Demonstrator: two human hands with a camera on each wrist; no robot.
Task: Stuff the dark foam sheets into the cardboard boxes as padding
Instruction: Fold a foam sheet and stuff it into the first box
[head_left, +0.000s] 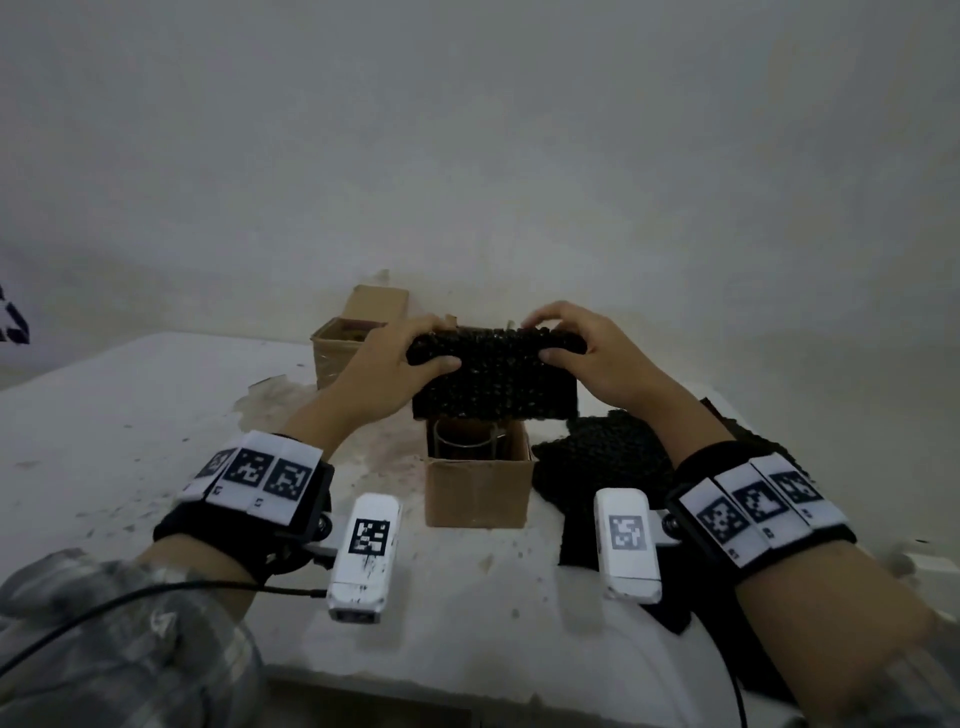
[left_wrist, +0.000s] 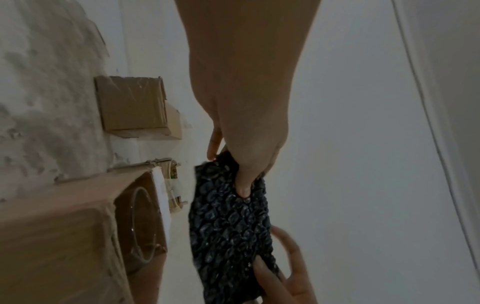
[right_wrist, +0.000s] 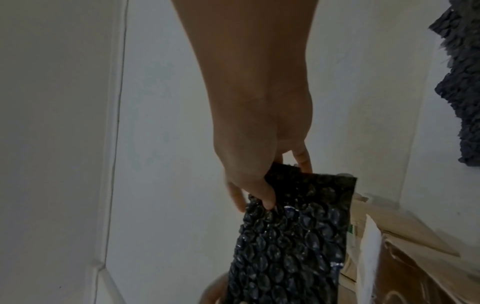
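Observation:
A dark bumpy foam sheet (head_left: 493, 379) (left_wrist: 228, 226) (right_wrist: 291, 242) hangs folded in the air just above the near open cardboard box (head_left: 478, 486) (left_wrist: 64, 236). My left hand (head_left: 410, 358) (left_wrist: 244, 164) pinches its left end, thumb in front and fingers behind. My right hand (head_left: 571, 345) (right_wrist: 254, 185) pinches the right end the same way. A clear round object (head_left: 465, 441) stands inside that box. A second cardboard box (head_left: 353, 338) (left_wrist: 132, 105) stands open farther back left.
More dark foam sheets (head_left: 608, 467) (right_wrist: 459, 82) lie on the white table (head_left: 130, 441) to the right of the near box. The table surface is scuffed and stained around the boxes. A pale wall rises close behind.

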